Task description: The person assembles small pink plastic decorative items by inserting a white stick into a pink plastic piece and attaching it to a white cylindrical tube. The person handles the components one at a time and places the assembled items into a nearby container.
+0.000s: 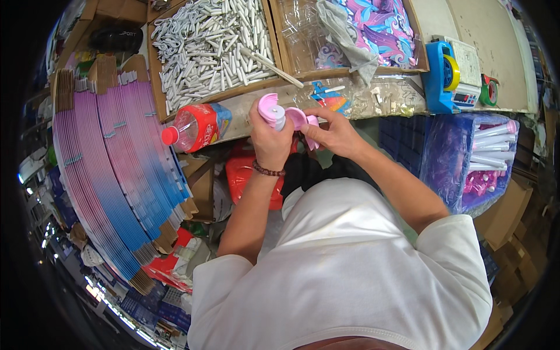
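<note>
My left hand (pixel 270 143) is closed round a white tube-shaped part (pixel 278 120) with a pink curved, ribbed piece (pixel 268 105) at its top. Close beside it, my right hand (pixel 340 136) pinches pink plastic pieces between thumb and fingers: a round cup-like one (pixel 296 119) facing the tube and a curved one (pixel 313 129) by the fingers. Whether these pink pieces are joined to each other or touch the tube, I cannot tell. Both hands are held just in front of the bench edge.
A bottle with a red cap (pixel 201 128) lies left of my hands. Behind are a box of white sticks (pixel 216 52) and a box of purple-blue cutouts (pixel 385 29). A blue tape dispenser (pixel 441 79) and a blue crate (pixel 443 157) stand right; stacked printed cartons (pixel 111 157), left.
</note>
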Demonstrator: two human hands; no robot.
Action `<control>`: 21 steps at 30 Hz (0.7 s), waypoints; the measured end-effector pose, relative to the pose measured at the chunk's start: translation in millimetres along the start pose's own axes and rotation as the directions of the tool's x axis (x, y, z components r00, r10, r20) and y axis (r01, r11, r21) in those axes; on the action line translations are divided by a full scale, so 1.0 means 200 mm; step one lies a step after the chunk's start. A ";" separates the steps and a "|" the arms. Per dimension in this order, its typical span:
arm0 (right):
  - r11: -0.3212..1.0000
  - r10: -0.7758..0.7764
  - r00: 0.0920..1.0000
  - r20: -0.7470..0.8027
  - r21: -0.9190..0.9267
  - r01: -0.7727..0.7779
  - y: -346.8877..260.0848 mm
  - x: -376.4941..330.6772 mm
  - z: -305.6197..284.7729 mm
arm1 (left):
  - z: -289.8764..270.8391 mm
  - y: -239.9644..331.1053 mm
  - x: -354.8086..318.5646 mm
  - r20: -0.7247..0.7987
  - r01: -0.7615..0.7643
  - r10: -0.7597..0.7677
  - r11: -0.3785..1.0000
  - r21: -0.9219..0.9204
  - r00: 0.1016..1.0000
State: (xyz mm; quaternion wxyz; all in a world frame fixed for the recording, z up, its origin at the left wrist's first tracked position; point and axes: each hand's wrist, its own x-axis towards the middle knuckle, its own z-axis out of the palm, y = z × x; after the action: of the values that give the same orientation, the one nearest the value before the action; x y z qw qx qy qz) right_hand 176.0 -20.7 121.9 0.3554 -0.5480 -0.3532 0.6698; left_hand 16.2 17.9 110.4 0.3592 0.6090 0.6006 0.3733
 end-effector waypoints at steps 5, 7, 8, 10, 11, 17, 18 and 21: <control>0.992 0.040 0.982 -0.183 -0.113 -0.062 -0.01 0.02 -0.03 | 0.04 -0.01 0.00 0.072 -0.020 0.026 0.996 -0.085 0.997; 0.992 -0.024 0.977 -0.213 -0.129 -0.003 0.01 0.04 -0.06 | 0.05 -0.06 0.01 0.161 0.136 -0.104 0.970 -0.203 0.981; 0.989 -0.022 0.978 -0.208 -0.146 -0.008 0.02 0.06 -0.09 | 0.05 -0.05 0.02 0.178 0.173 -0.126 0.944 -0.280 0.976; 0.978 0.009 0.966 -0.260 -0.198 -0.063 0.00 0.12 -0.13 | 0.04 -0.01 0.04 0.216 0.246 -0.166 0.871 -0.425 0.962; 0.971 0.023 0.958 -0.287 -0.223 -0.090 -0.01 0.15 -0.16 | 0.04 -0.01 0.04 0.227 0.269 -0.185 0.862 -0.429 0.956; 0.728 -0.222 0.929 -0.296 -0.684 -0.044 -0.24 0.39 -0.26 | 0.00 -0.09 0.00 0.260 0.386 -0.298 0.821 -0.421 0.918; 0.673 -0.217 0.932 -0.289 -0.736 -0.072 -0.27 0.43 -0.26 | 0.00 -0.08 -0.02 0.257 0.400 -0.315 0.812 -0.424 0.913; 0.555 -0.279 0.921 -0.272 -0.828 -0.077 -0.30 0.50 -0.23 | -0.02 -0.09 -0.04 0.236 0.383 -0.308 0.816 -0.433 0.922</control>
State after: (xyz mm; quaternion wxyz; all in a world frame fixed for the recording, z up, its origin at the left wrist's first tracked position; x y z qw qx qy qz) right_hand 211.5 100.2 119.1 0.1560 -0.7447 -0.5822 0.2866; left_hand 4.7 10.1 96.2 0.6037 0.4108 0.5626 0.3876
